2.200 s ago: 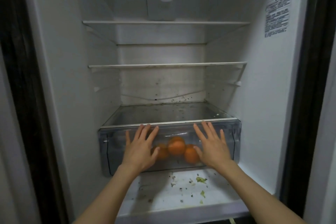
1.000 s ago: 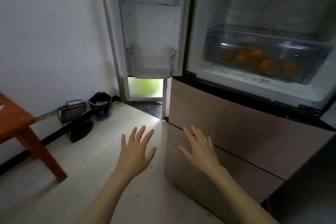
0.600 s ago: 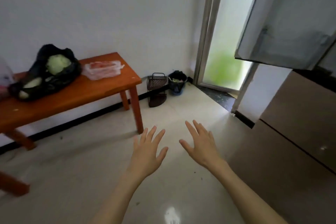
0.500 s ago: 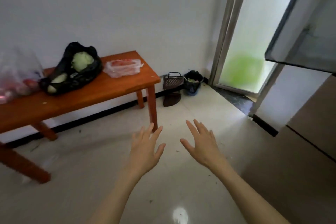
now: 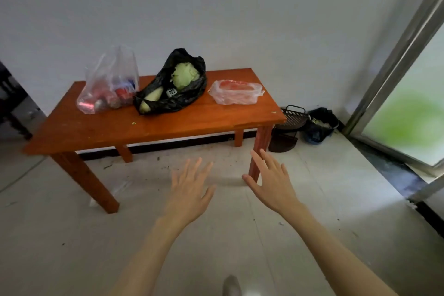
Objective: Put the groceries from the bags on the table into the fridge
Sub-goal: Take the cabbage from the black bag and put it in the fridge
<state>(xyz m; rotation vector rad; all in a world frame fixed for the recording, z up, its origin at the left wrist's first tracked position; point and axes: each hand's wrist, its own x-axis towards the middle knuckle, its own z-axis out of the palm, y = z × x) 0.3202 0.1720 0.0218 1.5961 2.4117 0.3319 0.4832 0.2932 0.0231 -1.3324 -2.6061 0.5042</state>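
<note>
Left hand [image 5: 189,190], right hand [image 5: 272,181] outstretched, empty

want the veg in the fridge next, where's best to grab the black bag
Probably by the gathered rim at its open mouth, coming from above. The black bag lies slumped with cabbage showing at the opening, so lifting the mouth should keep the contents in. Both hands are empty.

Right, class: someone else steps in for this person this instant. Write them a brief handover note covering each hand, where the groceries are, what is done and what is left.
Left hand: open, holding nothing, out over the floor.
Right hand: open, holding nothing, in front of the table's near right leg.
On the wooden table, three bags: a clear bag at the left, a black bag with a cabbage showing in the middle, a small clear bag of red food at the right.
Done: nothing visible from here; the fridge is out of view.
Left: carry all three bags' contents to the fridge.
</note>
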